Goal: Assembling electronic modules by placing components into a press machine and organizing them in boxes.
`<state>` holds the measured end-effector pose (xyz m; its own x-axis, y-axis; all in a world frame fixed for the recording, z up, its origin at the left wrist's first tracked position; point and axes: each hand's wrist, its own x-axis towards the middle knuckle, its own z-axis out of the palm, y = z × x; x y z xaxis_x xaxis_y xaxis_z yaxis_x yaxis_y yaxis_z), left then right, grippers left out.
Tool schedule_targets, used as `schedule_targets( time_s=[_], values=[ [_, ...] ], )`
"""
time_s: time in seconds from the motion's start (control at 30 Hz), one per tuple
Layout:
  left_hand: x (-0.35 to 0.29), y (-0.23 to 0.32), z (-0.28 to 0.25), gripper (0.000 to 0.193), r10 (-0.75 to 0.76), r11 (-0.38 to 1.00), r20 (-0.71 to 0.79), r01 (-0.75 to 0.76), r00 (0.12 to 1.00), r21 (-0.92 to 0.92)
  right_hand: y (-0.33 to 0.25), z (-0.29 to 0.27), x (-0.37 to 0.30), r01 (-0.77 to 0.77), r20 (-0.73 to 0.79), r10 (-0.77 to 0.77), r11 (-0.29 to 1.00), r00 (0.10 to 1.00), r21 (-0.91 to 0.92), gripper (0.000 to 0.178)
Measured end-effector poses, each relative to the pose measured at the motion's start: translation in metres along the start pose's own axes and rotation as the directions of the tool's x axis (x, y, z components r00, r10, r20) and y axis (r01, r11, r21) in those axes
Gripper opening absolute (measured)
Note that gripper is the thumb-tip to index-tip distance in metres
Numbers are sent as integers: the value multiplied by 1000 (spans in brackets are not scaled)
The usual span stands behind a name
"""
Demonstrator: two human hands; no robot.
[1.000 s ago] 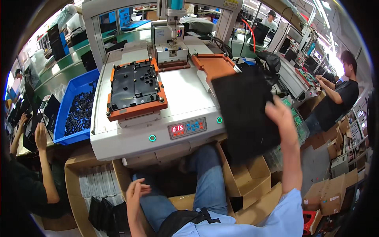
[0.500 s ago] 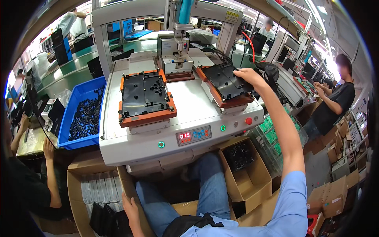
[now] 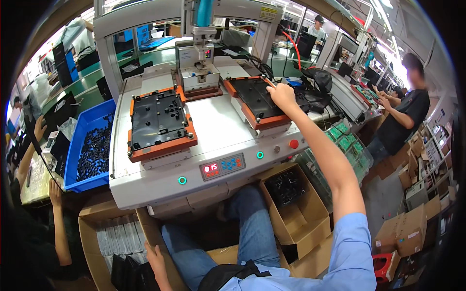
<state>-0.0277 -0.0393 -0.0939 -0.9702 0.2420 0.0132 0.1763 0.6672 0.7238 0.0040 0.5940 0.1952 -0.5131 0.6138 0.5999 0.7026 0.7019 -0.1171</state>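
Note:
My right hand (image 3: 282,98) is at the right edge of a black plastic panel (image 3: 250,94), its fingers curled and closed on that edge. The panel lies flat in the right orange-red fixture (image 3: 273,121) of a white benchtop machine (image 3: 218,131). A second black panel (image 3: 153,119), dotted with small black parts, lies in the left orange-red fixture (image 3: 167,148). Down by my left leg, my left hand (image 3: 157,264) rests against the wall of a cardboard box (image 3: 148,225), fingers apart and holding nothing. Clear-wrapped and black flat pieces stand inside this box.
A blue bin (image 3: 73,167) of small black parts stands left of the machine. An open carton (image 3: 306,228) with black pieces sits by my right knee. Green boards (image 3: 345,141) lie in clear trays at right. Co-workers are at both sides; a red button (image 3: 293,144) is on the machine's front.
The right panel, tilted and raised at its right side before, now lies level in its fixture, my right hand still at its edge. My view has shifted; the left hand stays by the box.

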Motion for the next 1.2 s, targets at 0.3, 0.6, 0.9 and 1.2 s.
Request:
schedule_targets(
  time_s=[0.3, 0.6, 0.9, 1.2],
  values=[
    [0, 1, 5, 47, 6, 1000, -27, -7, 1000, -12, -14, -18, -6, -39, 77, 41, 999, 996, -20, 46],
    [-1, -12, 3, 50, 47, 999, -62, -49, 997, -23, -18, -20, 44, -118, 62, 108, 971, 992, 208, 48],
    [-7, 21, -11, 38, 87, 994, -41, -84, 995, 70, -15, 19, 93, -245, 425, 202, 968, 882, 48, 43],
    [0, -21, 7, 50, 17, 997, -35, -19, 999, -77, -10, 16, 90, -366, 556, 132, 869, 821, 333, 40]
  ],
)
